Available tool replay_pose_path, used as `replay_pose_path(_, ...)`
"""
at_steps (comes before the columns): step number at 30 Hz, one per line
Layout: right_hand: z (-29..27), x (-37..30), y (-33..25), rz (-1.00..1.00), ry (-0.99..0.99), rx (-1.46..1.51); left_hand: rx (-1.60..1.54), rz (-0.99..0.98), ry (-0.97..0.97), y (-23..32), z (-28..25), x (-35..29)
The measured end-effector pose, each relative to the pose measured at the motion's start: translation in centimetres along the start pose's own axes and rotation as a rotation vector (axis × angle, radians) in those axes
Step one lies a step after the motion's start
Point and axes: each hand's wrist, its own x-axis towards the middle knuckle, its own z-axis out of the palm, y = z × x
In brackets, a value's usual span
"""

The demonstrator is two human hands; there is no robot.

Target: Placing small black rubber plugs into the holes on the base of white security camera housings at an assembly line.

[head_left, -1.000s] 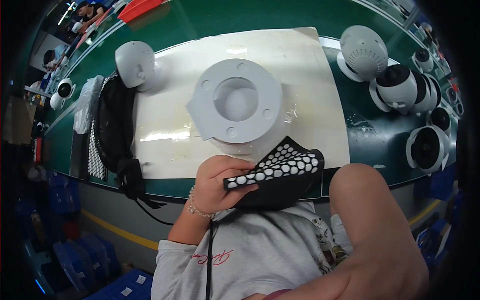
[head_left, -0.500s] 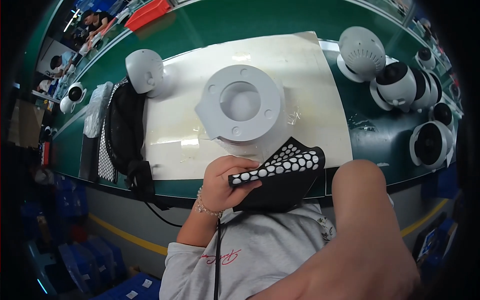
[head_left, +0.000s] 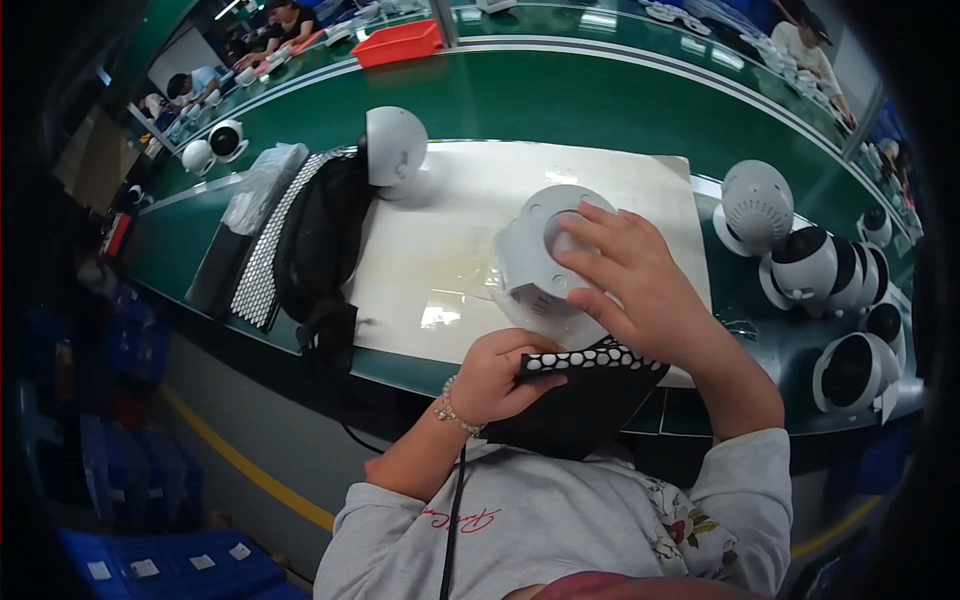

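My left hand (head_left: 497,378) grips a black sheet (head_left: 575,408), pinching its rolled edge that carries rows of white round pads, in front of the mat's near edge. My right hand (head_left: 640,280) reaches over a white rounded device (head_left: 530,255) resting base-up on the cream mat (head_left: 420,260). Its fingers are stretched out and apart, with the fingertips on the ring-shaped base around the central opening. Part of the ring is hidden under that hand, and whether a small pad lies beneath the fingertips cannot be seen. Clear plastic film shows around the device's lower part.
Another white device (head_left: 398,145) stands at the mat's far left, beside a black strapped bag (head_left: 325,235) and a white-dotted sheet (head_left: 285,240). Several white-and-black camera-like devices (head_left: 800,262) line the right side. A red tray (head_left: 398,44) sits farther back. People work across the benches.
My right arm has swung forward from beside my body, bringing the hand onto the device's base. The left hand keeps hold of the black sheet. The view has shifted.
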Motion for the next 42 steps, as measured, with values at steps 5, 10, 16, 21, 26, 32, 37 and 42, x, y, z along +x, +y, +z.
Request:
replay_pose_path(5, 1.1, -0.9, -0.6, 0.039, 0.008, -0.155, -0.035, 0.042, -0.011, -0.2, 0.3, -0.1)
replay_pose_path(10, 1.3, -0.7, -0.3, 0.038, 0.011, -0.072, -0.079, -0.11, 0.03, 1.1, -0.4, -0.8)
replay_pose_path(16, -2.4, -1.2, -0.6, -0.095, 0.13, 0.377, -0.596, -0.234, 0.543, 2.2, -1.2, -3.1)
replay_pose_path(21, -0.5, -1.8, -2.6, 0.047, 0.087, 0.575, -0.692, -0.215, 0.572, 3.6, -2.3, -2.4)
replay_pose_path(26, 1.2, -2.2, -2.4, 0.146, 0.129, 0.6, -0.604, -0.211, 0.455, 3.7, -2.3, -2.0)
replay_pose_path(32, 0.2, -1.3, -2.8, 0.511, -0.157, 0.817, -0.635, -0.251, 0.597, 2.1, -2.3, -3.3)
replay_pose_path(37, -0.8, -1.6, -2.4, 0.245, 0.098, 0.609, -0.548, -0.205, 0.639, 2.1, -2.0, -3.4)
replay_pose_path(42, -0.7, -1.5, -1.6, 0.031, 0.089, 0.387, -0.517, -0.2, 0.619, 2.5, -1.5, -3.0)
